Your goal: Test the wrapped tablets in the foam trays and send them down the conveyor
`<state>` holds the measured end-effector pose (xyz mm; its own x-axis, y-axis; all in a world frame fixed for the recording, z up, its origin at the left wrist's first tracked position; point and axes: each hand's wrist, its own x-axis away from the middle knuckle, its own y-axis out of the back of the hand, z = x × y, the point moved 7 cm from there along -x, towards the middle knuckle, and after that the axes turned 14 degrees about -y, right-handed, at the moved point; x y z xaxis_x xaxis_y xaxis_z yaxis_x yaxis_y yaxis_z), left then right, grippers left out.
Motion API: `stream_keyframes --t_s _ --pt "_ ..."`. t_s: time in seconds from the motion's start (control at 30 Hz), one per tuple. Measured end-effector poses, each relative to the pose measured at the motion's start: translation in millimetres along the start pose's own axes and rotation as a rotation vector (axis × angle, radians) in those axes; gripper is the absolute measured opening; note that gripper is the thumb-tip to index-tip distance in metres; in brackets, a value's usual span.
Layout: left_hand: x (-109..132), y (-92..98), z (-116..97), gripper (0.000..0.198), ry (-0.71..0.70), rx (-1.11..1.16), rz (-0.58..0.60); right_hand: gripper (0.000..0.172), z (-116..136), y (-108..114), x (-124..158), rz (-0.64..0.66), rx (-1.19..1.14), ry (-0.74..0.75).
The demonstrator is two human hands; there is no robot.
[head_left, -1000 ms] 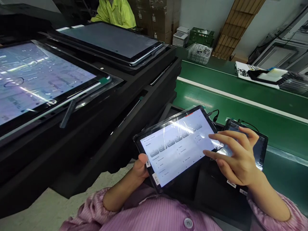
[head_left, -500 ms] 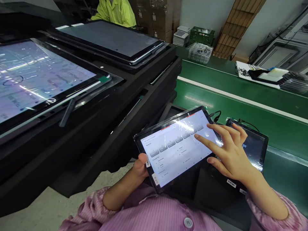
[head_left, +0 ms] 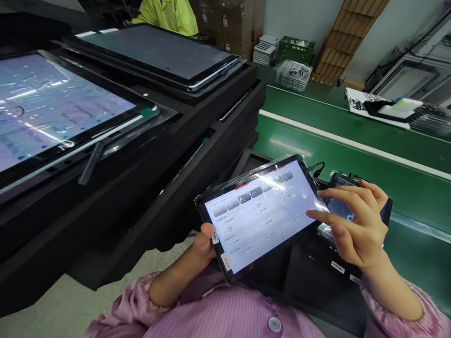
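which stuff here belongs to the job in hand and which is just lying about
In use:
- lit tablet, held in the left hand; the right hand is at its right end, contact unclear
- black cable, apparently joined to it

Seemingly just lying about:
- second tablet
- nearer large screen
- farther large screen
- green crate

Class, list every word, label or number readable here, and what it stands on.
On the lit, black-framed rectangular tablet:
"Categories"
"Downloads"
"Audio"
"Collections"
"Images"
"Safe folder"
Too small or blurred to read: its other on-screen words, its white paper stickers, the white rectangular labels at lower right, the large glossy purple-blue screen, and labels on the brown cardboard boxes.
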<state>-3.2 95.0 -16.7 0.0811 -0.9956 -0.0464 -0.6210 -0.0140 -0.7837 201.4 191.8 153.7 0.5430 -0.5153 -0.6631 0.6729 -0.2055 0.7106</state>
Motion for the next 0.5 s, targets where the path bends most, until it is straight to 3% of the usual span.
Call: stream_keyframes --t_s 0.17,0.5 --pt "0 2.7 -1 0.102 -0.009 -0.008 -0.063 0.039 2 -5 2 0.068 0.007 0.018" --pt "0 3.0 0 0.102 -0.015 0.009 -0.064 0.034 22 -27 6 0.311 -0.08 0.136"
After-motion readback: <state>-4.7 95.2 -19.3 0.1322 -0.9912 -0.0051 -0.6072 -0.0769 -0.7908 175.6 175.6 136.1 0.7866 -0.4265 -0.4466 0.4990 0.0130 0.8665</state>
